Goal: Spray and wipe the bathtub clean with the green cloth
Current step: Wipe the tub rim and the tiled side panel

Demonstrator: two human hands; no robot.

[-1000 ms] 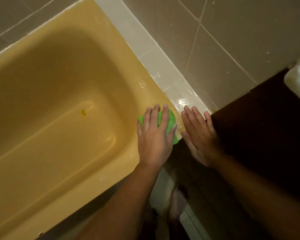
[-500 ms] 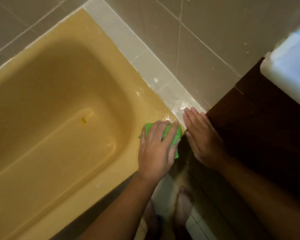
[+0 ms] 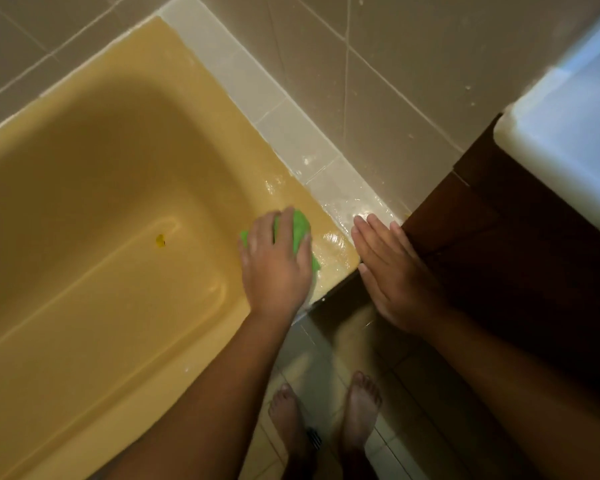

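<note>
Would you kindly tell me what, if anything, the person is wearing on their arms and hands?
Nothing visible: the left hand and right hand are ungloved, no rings show, and both forearms are bare, without sleeves, watch or bracelet.

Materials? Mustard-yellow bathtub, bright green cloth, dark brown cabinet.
Mustard-yellow bathtub: glossy enamel or acrylic, unclear which; wet sheen on rim.
Bright green cloth: soft fabric, maybe microfibre; bunches under the left hand.
Dark brown cabinet: wood or veneer, satin; panel seams show.
</note>
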